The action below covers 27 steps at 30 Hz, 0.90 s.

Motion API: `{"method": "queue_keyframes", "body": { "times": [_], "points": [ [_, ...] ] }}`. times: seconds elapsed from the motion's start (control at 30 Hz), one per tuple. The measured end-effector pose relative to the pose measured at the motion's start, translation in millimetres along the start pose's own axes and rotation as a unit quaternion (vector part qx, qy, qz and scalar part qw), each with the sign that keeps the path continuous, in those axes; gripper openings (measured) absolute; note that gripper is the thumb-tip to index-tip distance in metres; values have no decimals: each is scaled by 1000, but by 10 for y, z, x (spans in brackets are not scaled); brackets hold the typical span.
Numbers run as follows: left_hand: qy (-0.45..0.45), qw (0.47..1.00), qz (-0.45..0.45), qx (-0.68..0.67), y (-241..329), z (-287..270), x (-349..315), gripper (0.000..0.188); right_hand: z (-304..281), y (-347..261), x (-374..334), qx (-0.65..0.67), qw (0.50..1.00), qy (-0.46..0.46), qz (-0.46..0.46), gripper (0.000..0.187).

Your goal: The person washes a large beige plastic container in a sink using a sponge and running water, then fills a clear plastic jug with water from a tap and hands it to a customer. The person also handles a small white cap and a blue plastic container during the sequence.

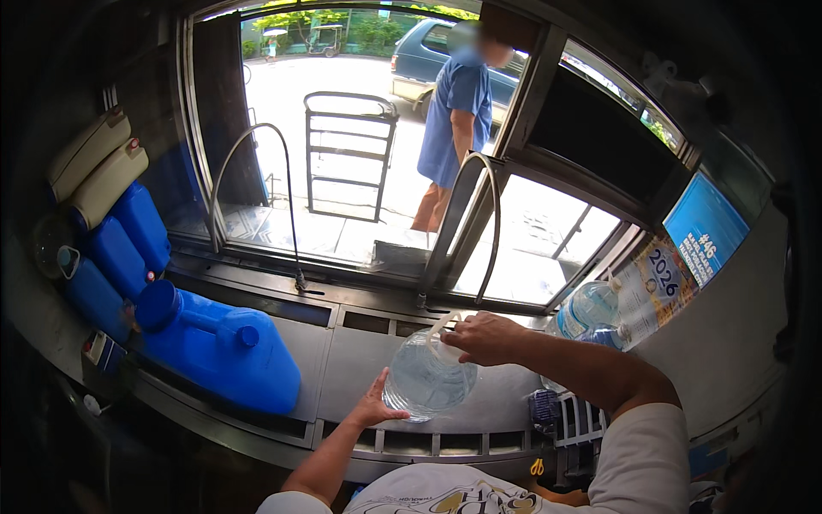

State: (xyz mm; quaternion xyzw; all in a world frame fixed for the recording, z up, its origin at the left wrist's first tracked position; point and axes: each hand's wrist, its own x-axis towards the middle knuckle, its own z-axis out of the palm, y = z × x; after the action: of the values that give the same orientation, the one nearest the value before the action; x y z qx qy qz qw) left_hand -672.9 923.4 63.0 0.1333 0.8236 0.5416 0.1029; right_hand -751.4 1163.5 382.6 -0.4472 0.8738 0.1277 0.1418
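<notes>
A large round clear plastic water bottle [425, 383] stands on the metal counter in front of me, a white carry handle [439, 330] at its neck. With thumb and fingers spread around its lower left side, my left hand [373, 406] steadies it. My right hand [486, 337] is closed at the bottle's neck beside the handle; the fingers hide exactly what they grip there. To the left, a big blue jerrycan [223, 351] with a blue cap lies along the counter.
Blue and beige jerrycans [107, 180] are stacked at far left. Two curved metal spouts [289, 171] [495, 206] rise behind the counter. More clear bottles [591, 310] stand at right. Outside the window are a person in blue [458, 111], a metal rack [347, 154] and a vehicle.
</notes>
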Motion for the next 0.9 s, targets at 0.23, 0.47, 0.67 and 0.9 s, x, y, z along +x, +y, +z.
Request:
{"method": "queue_keyframes", "body": {
  "times": [0.23, 0.47, 0.67, 0.9],
  "points": [
    [2, 999, -11, -38, -80, 226, 7, 163, -59, 92, 56, -22, 998, 3, -56, 50],
    [62, 997, -48, -26, -488, 698, 33, 173, 170, 107, 80, 81, 996, 46, -17, 56],
    [40, 989, -138, -48, -149, 756, 103, 164, 226, 167, -114, 184, 978, 63, 80, 60],
    [98, 980, -155, -82, 83, 1000, 86, 79, 1294, 1469, -887, 425, 815, 354, 173, 44]
  ]
}}
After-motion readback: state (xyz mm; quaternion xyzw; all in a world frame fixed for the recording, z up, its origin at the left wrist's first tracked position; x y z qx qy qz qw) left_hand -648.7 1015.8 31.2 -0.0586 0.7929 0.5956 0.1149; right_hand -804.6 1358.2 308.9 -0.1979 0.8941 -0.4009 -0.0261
